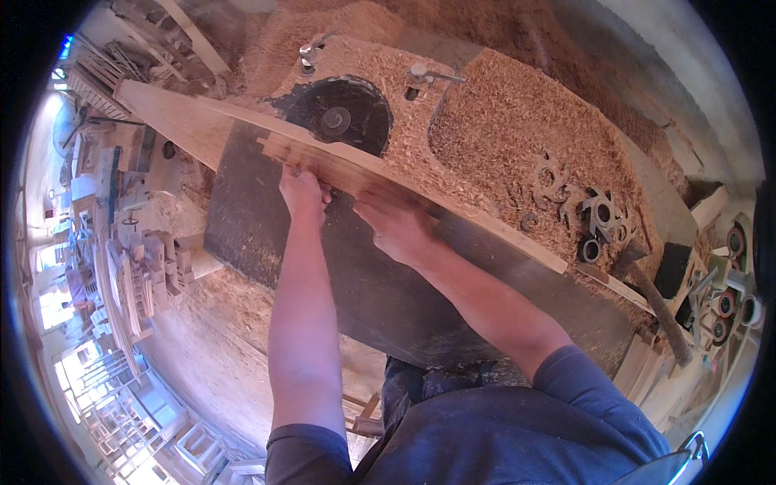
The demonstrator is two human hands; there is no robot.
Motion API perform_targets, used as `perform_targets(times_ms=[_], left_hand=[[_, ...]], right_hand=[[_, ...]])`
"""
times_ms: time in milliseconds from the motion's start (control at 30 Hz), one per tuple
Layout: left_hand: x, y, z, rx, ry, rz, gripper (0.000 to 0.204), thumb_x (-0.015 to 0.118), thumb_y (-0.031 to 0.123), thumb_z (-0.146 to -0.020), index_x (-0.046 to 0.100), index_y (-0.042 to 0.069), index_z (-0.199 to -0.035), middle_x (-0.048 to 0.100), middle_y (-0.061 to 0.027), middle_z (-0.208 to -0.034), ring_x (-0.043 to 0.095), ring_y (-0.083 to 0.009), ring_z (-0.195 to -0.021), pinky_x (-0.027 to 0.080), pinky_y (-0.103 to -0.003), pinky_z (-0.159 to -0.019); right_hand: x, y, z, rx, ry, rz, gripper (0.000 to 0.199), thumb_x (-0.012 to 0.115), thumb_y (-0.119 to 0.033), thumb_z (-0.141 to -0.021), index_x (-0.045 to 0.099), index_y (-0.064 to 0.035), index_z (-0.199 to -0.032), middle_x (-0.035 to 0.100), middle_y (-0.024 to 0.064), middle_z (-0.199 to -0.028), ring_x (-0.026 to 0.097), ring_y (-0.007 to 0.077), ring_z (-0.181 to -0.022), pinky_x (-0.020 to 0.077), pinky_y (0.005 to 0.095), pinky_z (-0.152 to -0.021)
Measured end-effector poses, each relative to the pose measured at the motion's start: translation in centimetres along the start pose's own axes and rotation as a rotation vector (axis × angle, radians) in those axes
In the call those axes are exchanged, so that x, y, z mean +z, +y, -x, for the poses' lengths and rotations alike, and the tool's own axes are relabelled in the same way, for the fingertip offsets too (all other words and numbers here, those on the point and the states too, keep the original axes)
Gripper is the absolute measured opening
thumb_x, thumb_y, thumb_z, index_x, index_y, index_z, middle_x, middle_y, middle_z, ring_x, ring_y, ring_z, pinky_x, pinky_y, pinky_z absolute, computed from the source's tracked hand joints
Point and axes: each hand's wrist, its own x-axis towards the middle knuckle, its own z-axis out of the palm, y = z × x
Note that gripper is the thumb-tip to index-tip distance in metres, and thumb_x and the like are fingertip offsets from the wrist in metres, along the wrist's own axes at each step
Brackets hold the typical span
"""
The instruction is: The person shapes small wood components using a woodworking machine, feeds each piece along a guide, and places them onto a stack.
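Observation:
A short wooden board [335,167] lies on the dark machine table [356,283], alongside a long pale wooden fence [485,230]. My left hand [304,194] grips the near edge of the board toward its left end, fingers curled. Farther right, my right hand [398,224] holds the same board, its fingers bent over the near side. Just beyond the fence sits a round black disc [335,120] with a central hub. Whether a cutter touches the board is hidden behind the fence.
Wood shavings [509,113] thickly cover the table behind the fence. Metal clamps [420,74] stand near the disc. Ring-shaped metal cutter heads [602,214] and a hammer [659,303] lie at the right. Stacked wood pieces [153,271] are at the left.

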Motion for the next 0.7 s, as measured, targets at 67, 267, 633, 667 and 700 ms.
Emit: perform_targets(times_ms=[67,267,633,667,700], left_hand=[[-0.6,-0.1,-1.1,0.005,-0.008,0.008,0.027,0.056,0.009,-0.102,0.054,0.011,-0.128,0.058,-0.0057,-0.069,0.048,-0.0126,-0.041,0.031,-0.028,-0.032],[-2.4,0.0,-4.5,-0.019,-0.025,0.044,0.025,0.055,0.012,-0.102,0.055,0.012,-0.128,0.057,-0.0038,-0.071,0.05,-0.0126,-0.044,0.03,-0.028,-0.033],[-4.3,1.7,-8.6,-0.045,0.005,0.066,0.02,0.057,0.013,-0.103,0.056,0.01,-0.122,0.056,-0.0038,-0.067,0.046,-0.0123,-0.041,0.029,-0.027,-0.033],[-4.6,1.7,-9.1,-0.046,0.002,0.072,0.019,0.057,0.013,-0.103,0.056,0.01,-0.121,0.056,-0.0037,-0.066,0.045,-0.0123,-0.04,0.029,-0.027,-0.033],[-4.9,1.7,-9.5,-0.046,0.0,0.078,0.018,0.057,0.013,-0.102,0.056,0.01,-0.12,0.055,-0.0037,-0.064,0.045,-0.0123,-0.039,0.028,-0.027,-0.033]], right_hand=[[0.9,-0.1,-0.7,-0.002,-0.021,0.022,0.035,0.069,-0.004,-0.072,0.071,-0.0067,-0.106,0.072,0.0068,-0.117,0.064,0.0246,-0.121,0.0504,0.0403,-0.104],[3.2,-0.3,-2.7,-0.005,0.003,-0.011,0.04,0.069,-0.003,-0.069,0.071,-0.0061,-0.109,0.072,0.0079,-0.119,0.065,0.0257,-0.12,0.0497,0.0412,-0.106],[6.5,-1.2,-6.4,-0.014,0.089,0.085,0.019,0.063,-0.013,-0.08,0.068,-0.0094,-0.098,0.07,0.004,-0.11,0.067,0.0231,-0.114,0.0572,0.0395,-0.091],[6.7,-1.4,-6.8,-0.014,0.091,0.084,0.018,0.063,-0.013,-0.08,0.068,-0.0093,-0.098,0.07,0.0041,-0.11,0.067,0.023,-0.114,0.0569,0.0392,-0.092],[6.9,-1.5,-7.1,-0.015,0.092,0.082,0.018,0.063,-0.012,-0.08,0.068,-0.0093,-0.098,0.07,0.0042,-0.111,0.067,0.0229,-0.114,0.0566,0.0388,-0.093]])
